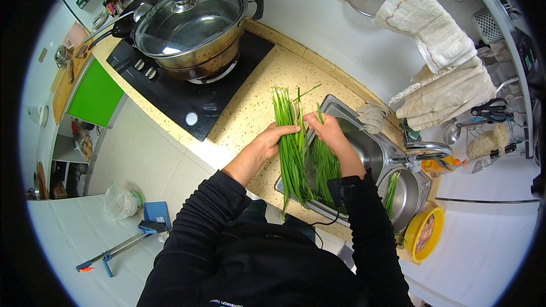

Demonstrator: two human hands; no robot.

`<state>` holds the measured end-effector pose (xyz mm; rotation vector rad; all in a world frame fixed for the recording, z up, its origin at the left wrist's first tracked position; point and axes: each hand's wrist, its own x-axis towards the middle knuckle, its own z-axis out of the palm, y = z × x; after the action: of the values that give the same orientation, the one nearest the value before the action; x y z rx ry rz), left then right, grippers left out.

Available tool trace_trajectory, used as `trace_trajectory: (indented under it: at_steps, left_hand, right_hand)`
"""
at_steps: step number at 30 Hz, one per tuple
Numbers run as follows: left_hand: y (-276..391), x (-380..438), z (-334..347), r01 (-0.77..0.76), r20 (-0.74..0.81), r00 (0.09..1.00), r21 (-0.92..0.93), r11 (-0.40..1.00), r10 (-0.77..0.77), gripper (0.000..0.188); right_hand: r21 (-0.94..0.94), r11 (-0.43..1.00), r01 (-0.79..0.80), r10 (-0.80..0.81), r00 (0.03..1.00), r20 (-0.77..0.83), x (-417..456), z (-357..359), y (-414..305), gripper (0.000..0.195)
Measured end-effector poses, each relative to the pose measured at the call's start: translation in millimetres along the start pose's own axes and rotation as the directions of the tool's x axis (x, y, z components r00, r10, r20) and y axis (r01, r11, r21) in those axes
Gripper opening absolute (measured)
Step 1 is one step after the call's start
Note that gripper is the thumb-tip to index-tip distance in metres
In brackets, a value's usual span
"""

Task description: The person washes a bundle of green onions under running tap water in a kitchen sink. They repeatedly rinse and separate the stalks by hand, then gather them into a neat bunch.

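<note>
A long bundle of Chinese chives (286,149) lies across my left hand (273,138), its pale stem ends pointing away from me. The thumb of that hand presses over the stems. My right hand (325,128) pinches a few green blades just right of the bundle, its fingertips close to the left thumb. Below the right hand, more loose chives (326,166) hang over the large basin of the steel sink (362,140). A smaller bunch of chives (391,194) rests in the small round basin (405,204).
A lidded steel pot (200,47) stands on the black gas hob (187,111) at left. Behind the sink is the faucet (420,153), with a grey cloth (372,116) nearby. A yellow bowl of raw meat (409,238) sits right of the small basin. Towels (431,30) hang above.
</note>
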<state>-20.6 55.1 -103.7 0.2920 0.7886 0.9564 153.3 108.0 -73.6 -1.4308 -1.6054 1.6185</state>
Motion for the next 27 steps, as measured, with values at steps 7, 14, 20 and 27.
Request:
trace_trajectory:
  at_steps: [7,14,20,27]
  left_hand:
    - [-3,4,-6,0.048,0.012,0.999,-0.041,0.998,-0.048,0.031]
    - [-4,4,0,0.004,0.022,1.000,0.090,0.996,-0.006,0.026]
    - [-1,0,9,-0.012,0.015,1.000,0.097,0.995,0.010,0.028]
    - [1,2,12,-0.014,-0.004,1.000,0.105,0.994,0.014,0.029]
  right_hand:
    - [-0.052,0.992,0.112,-0.107,0.990,0.092,-4,-6,-6,0.016]
    - [0.055,0.997,0.046,-0.051,0.994,0.096,-6,-10,-6,0.017]
    - [0.030,0.998,0.056,-0.058,0.997,0.045,-4,-8,1,0.019]
    - [-0.243,0.962,0.123,-0.145,0.987,-0.072,0,-11,4,0.025]
